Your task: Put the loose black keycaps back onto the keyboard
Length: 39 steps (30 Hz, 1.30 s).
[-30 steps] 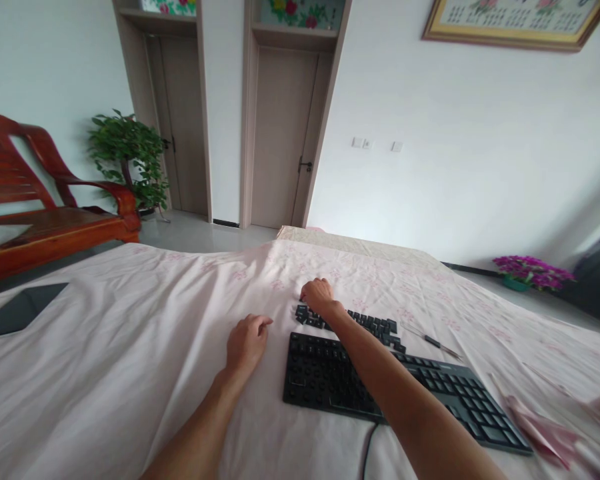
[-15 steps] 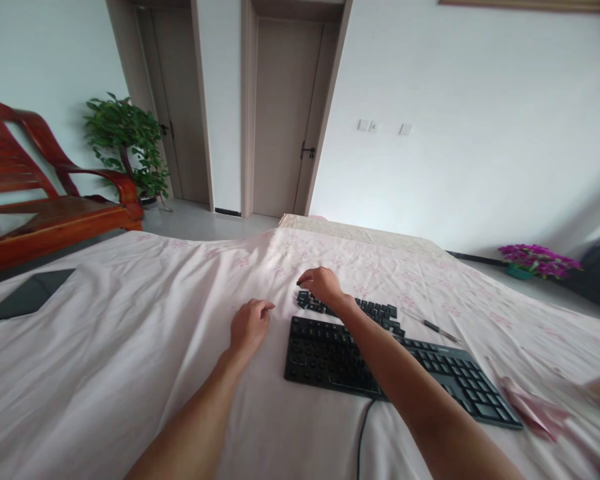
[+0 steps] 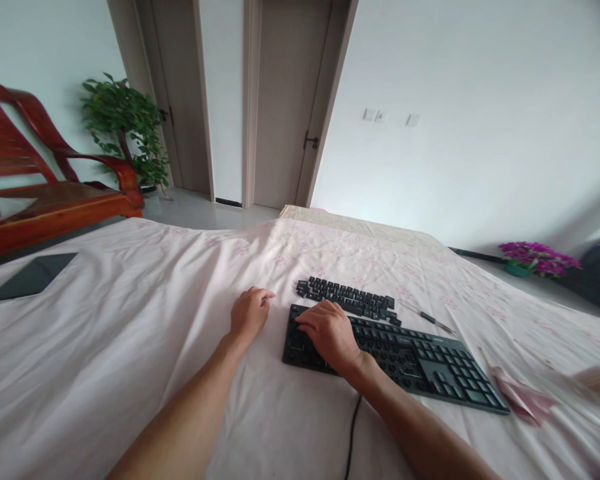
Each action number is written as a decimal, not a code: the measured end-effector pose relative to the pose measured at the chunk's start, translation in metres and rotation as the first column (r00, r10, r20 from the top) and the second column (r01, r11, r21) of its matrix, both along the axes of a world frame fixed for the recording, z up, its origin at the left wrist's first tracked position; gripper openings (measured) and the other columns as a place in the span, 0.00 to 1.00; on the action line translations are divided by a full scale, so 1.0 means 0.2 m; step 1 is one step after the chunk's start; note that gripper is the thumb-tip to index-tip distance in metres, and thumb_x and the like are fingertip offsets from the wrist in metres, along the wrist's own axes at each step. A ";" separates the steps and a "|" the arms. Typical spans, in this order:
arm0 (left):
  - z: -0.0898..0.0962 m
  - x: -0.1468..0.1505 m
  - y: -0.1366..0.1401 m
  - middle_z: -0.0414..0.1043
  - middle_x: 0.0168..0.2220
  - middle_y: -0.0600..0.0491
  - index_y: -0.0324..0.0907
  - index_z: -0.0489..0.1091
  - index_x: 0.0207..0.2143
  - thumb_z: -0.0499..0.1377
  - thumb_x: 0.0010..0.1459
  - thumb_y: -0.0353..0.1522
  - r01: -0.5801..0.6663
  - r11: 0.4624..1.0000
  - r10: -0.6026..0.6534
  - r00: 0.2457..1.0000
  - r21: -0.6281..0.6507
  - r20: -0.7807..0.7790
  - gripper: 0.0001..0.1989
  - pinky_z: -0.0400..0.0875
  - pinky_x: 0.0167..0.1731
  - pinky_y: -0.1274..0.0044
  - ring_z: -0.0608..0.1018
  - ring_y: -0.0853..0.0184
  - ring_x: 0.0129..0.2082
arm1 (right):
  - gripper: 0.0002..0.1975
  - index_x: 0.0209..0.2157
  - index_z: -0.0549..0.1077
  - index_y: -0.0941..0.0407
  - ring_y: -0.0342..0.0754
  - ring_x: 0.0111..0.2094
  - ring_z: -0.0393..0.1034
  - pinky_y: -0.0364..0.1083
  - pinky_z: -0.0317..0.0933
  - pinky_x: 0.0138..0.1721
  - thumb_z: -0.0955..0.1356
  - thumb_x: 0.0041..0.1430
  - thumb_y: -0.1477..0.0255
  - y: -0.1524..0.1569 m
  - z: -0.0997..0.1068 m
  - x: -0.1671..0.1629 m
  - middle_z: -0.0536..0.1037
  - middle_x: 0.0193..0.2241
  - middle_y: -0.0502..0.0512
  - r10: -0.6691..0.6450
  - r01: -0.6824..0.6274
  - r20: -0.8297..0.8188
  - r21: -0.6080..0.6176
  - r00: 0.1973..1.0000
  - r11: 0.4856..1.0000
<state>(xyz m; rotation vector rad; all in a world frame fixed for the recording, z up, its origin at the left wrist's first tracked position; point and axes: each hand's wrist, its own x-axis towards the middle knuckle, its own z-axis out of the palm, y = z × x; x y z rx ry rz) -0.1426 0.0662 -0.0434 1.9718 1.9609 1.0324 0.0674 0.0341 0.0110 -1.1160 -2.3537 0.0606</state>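
Note:
A black keyboard [image 3: 443, 380] lies on the cloth, with many keycaps off its left and middle parts and others still on at the right. My right hand [image 3: 330, 333] is over its upper left corner, fingertips pinched on a small dark keycap [image 3: 299, 321] that they mostly hide. Loose black keycaps [image 3: 350, 293] lie in rows just behind the keyboard. My left hand [image 3: 250, 311] rests on the cloth left of the keyboard. Its fingers are loosely bent, the forefinger reaches out, and nothing shows in it.
A flowered pink cloth [image 3: 180, 280] covers the table. A screwdriver-like tool [image 3: 433, 319] lies behind the keyboard, its cable [image 3: 353, 433] runs toward me. At the right are a pink rag [image 3: 523, 397] and a blurred clear container [image 3: 597, 385]; a dark tablet [image 3: 33, 275] lies far left.
My right hand has come from the loose keycaps toward me, onto the keyboard's upper left, with the keycap between its fingertips. My left hand has stayed nearly in place. The view has tilted slightly.

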 end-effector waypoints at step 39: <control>0.03 0.01 -0.01 0.75 0.43 0.54 0.47 0.76 0.39 0.54 0.54 0.24 -0.029 0.997 0.028 0.999 -0.066 -0.017 0.15 0.64 0.44 0.77 0.73 0.67 0.43 | 0.07 0.32 0.77 0.52 0.47 0.38 0.64 0.47 0.55 0.41 0.66 0.61 0.73 -0.01 -0.04 -0.06 0.78 0.34 0.50 0.064 -0.080 0.131 0.118 0.989 0.990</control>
